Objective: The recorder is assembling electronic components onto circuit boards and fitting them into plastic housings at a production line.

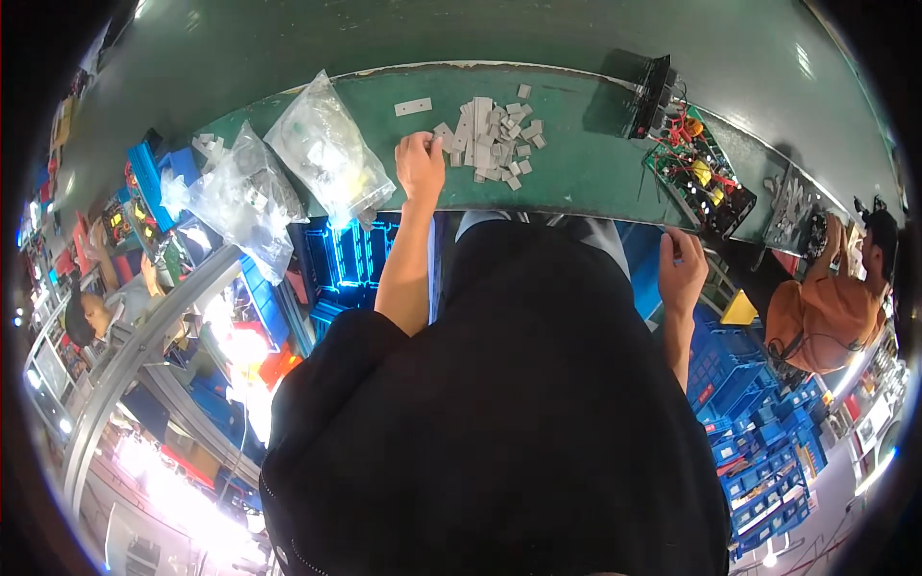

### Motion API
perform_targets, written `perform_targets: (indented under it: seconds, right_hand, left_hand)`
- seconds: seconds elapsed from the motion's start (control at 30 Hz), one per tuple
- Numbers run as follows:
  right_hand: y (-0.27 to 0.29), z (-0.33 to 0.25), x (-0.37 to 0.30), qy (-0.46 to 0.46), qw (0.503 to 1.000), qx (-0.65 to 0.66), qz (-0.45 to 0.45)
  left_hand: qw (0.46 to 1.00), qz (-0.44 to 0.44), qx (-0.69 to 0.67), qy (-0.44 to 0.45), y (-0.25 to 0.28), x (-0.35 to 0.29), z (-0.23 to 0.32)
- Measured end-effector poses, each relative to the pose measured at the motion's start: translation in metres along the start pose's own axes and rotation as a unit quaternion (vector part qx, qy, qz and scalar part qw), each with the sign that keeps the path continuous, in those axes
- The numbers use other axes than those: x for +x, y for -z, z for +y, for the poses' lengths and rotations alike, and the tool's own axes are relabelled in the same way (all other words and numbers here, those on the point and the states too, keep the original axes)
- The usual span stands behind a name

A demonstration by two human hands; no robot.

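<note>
My left hand (421,167) rests at the left side of a pile of small grey flat pieces (501,144) on the green bench. Its fingers are curled in close to a grey plate (443,133) at the pile's edge; whatever they may pinch is hidden. A pale strip with holes (413,108) lies by itself just beyond that hand. Longer grey strips (481,130) lie among the small pieces. My right hand (683,271) hangs at the bench's near edge, fingers loosely bent and apart, with nothing visible in it. Nearest to it is a wired circuit board (699,173).
Two clear plastic bags (328,149) (252,197) lie left of my left hand. A black housing with wires (653,98) stands at the right. Metal parts fill a tray (793,206) farther right. Blue crates (744,374) stand behind me; a person in orange (831,307) sits at the right.
</note>
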State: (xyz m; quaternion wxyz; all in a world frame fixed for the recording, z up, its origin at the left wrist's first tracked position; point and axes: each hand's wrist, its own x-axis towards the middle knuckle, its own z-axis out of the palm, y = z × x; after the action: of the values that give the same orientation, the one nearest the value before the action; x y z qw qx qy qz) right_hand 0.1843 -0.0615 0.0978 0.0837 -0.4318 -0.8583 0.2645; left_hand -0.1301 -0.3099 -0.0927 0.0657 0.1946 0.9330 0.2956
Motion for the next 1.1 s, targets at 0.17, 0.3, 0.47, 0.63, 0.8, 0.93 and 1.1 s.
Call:
perform_targets:
  seconds: [0.17,0.3,0.47,0.63,0.8,0.93,1.1]
  right_hand:
    - [0.002,0.002,-0.003,0.002,1.000,-0.008,-0.003]
    - [0.007,0.010,-0.002,-0.002,1.000,-0.015,-0.005]
    - [0.010,0.018,0.004,-0.004,1.000,-0.008,-0.012]
    - [0.008,0.020,0.005,-0.010,1.000,0.009,-0.026]
    - [0.008,0.031,0.004,-0.010,0.999,0.010,-0.035]
    - [0.007,0.036,0.009,-0.014,0.999,0.015,-0.046]
    - [0.011,0.037,0.016,-0.010,0.999,0.011,-0.046]
  left_hand:
    - [0.997,0.003,-0.066,0.034,0.005,0.003,0.001]
    - [0.985,0.024,-0.137,0.105,0.010,0.007,0.010]
    - [0.988,0.021,-0.091,0.119,0.013,0.009,0.001]
    - [0.981,0.018,-0.144,0.126,0.009,0.003,-0.005]
    - [0.994,0.048,-0.080,0.058,0.012,-0.001,0.008]
    - [0.985,0.021,0.161,0.067,0.016,-0.002,0.010]
    - [0.948,-0.024,0.296,0.112,0.028,0.004,0.019]
